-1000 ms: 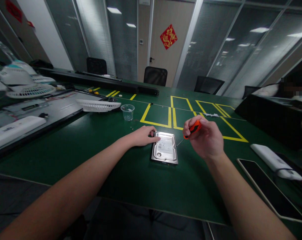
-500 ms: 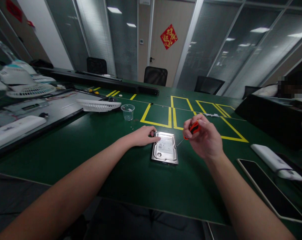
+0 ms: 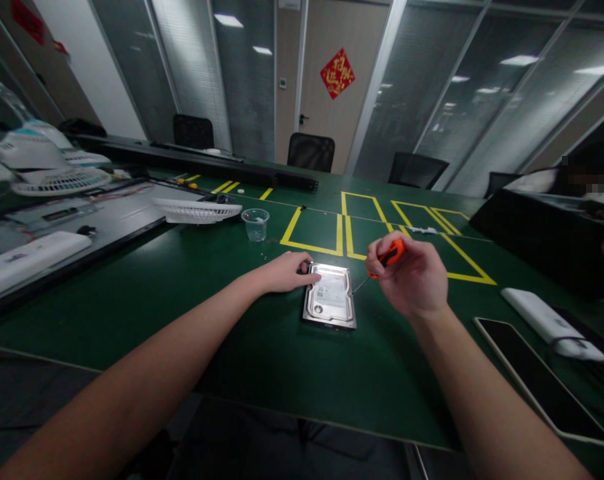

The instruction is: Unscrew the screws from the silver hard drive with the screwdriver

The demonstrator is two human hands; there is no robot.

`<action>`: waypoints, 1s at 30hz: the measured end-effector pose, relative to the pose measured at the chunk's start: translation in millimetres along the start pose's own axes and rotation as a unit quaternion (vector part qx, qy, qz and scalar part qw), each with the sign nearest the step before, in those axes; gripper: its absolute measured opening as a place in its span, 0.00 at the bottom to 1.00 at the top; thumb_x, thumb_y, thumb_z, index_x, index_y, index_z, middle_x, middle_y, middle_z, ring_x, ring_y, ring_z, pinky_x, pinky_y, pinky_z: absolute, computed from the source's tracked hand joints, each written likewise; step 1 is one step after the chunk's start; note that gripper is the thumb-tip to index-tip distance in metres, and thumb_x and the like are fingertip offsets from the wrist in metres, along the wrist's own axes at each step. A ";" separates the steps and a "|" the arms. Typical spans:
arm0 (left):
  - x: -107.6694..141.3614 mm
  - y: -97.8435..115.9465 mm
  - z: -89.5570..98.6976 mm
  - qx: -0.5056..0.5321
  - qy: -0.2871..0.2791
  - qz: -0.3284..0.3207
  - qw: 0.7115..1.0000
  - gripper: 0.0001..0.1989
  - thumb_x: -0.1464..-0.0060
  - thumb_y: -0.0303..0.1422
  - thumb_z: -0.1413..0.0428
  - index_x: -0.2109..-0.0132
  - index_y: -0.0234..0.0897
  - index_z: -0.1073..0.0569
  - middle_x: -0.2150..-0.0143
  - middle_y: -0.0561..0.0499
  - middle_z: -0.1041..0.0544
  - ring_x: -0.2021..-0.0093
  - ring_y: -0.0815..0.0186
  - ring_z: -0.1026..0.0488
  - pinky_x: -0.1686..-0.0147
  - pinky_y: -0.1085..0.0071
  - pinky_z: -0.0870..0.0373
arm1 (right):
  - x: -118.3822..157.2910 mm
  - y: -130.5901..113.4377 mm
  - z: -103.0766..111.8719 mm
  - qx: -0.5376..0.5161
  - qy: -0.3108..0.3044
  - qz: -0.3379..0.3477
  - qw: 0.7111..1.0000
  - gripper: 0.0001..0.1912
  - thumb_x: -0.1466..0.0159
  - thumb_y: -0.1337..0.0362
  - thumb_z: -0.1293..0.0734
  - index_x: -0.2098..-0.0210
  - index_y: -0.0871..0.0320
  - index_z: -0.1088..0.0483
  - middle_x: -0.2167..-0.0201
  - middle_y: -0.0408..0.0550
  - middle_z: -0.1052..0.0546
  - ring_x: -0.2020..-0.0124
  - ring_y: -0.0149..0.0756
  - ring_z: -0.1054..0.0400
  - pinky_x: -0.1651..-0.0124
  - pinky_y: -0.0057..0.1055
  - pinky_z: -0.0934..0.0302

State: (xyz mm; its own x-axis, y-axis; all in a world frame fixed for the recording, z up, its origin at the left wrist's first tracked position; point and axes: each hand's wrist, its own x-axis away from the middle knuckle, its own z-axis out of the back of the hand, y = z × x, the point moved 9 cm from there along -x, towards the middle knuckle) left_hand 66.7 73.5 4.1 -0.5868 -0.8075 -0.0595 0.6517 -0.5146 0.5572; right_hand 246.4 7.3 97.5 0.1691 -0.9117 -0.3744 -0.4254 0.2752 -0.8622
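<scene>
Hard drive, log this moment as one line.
left hand: on hard drive | right hand: grips orange-black screwdriver | tip: at hard drive's right edge

The hard disk drive (image 3: 331, 299) was silver with a pale label (image 3: 334, 292). Right of this drive, the screwdriver handle (image 3: 389, 256) was orange and black. Under the drive, the tabletop (image 3: 282, 363) was green; beyond the drive, yellow tape (image 3: 339, 235) made rectangles.

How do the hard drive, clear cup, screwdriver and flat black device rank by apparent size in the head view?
1. Flat black device
2. Hard drive
3. Clear cup or screwdriver: unsure, as the right hand partly covers the screwdriver
</scene>
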 end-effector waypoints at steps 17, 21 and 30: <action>-1.0 -1.5 -0.7 0.000 0.002 -0.003 1.000 0.30 0.42 0.58 0.47 0.46 0.38 0.28 0.57 0.46 0.23 0.59 0.59 0.28 0.62 0.66 0.36 | 1.0 -0.3 4.8 0.009 0.034 0.013 0.999 0.05 0.37 0.61 0.34 0.69 0.54 0.32 0.73 0.44 0.26 0.78 0.30 0.37 0.72 0.29 0.46; -2.0 -1.6 -0.8 -0.008 0.010 -0.011 1.000 0.30 0.42 0.58 0.46 0.46 0.38 0.27 0.58 0.47 0.22 0.59 0.59 0.28 0.61 0.66 0.36 | 0.7 -0.5 5.3 0.015 0.031 0.014 0.999 0.08 0.35 0.60 0.36 0.66 0.54 0.27 0.72 0.45 0.25 0.77 0.30 0.37 0.72 0.29 0.45; -0.6 -2.4 -0.3 -0.008 0.002 -0.002 1.000 0.32 0.42 0.60 0.47 0.45 0.39 0.28 0.56 0.46 0.23 0.58 0.59 0.28 0.61 0.66 0.36 | 0.4 -1.8 2.4 -0.001 0.007 0.014 1.000 0.17 0.34 0.58 0.40 0.70 0.58 0.24 0.73 0.49 0.25 0.77 0.31 0.37 0.70 0.31 0.44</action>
State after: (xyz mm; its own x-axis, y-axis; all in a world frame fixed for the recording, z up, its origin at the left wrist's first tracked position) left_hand 65.6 75.2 2.6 -0.5880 -0.8063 -0.0645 0.6572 -0.5227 0.5430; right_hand 249.4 7.1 98.0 0.1439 -0.9078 -0.3940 -0.4323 0.3005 -0.8502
